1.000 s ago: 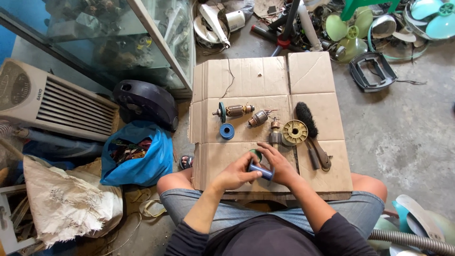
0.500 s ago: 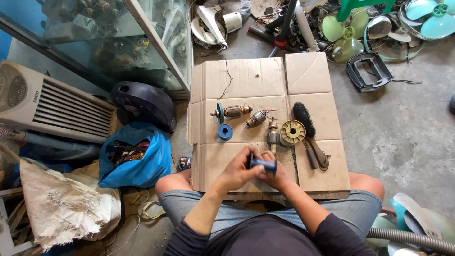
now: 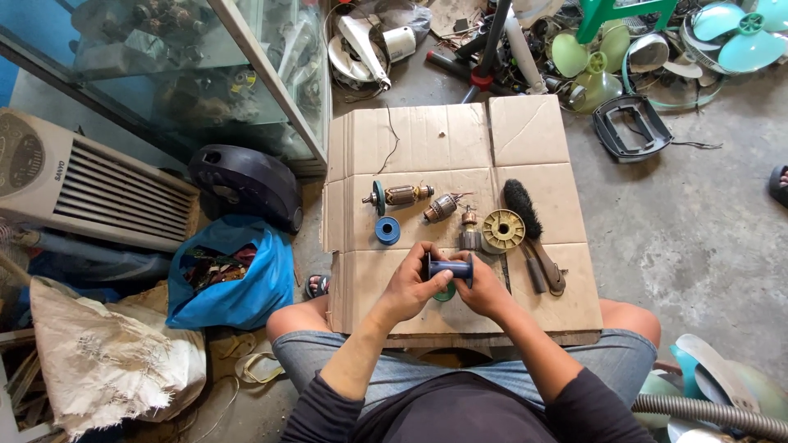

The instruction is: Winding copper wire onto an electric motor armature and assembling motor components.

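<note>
Dark blue spool (image 3: 451, 268), short and cylindrical with a flange at each end, lying sideways between both hands, just above the near part of the flattened cardboard sheet (image 3: 427, 139). The left hand (image 3: 410, 287) is clamped on its left end, fingers curled round the flange; the right hand (image 3: 483, 291) is closed on the right end, thumb up against the barrel. Something small and green (image 3: 444, 292) peeks out right beneath the spool, mostly hidden by the hands. Moving outward across the cardboard: a blue ring (image 3: 387, 230) just beyond the left hand, then a motor armature with a blue disc on its shaft (image 3: 398, 195), a second copper-wound armature (image 3: 442, 207) tilted beside it, a small metal part (image 3: 469, 234), and a pale yellow toothed wheel (image 3: 502, 230). A black-bristled brush (image 3: 529, 230) lies along the right side with dark-handled tools next to it. Now the containers: left of the cardboard, an open blue bag (image 3: 246, 283) sits on the floor, a tangle of dark and reddish scraps showing in its mouth. Behind it, a glass cabinet (image 3: 205, 74) holds shelves of dim machine parts, too murky to tell apart.
</note>
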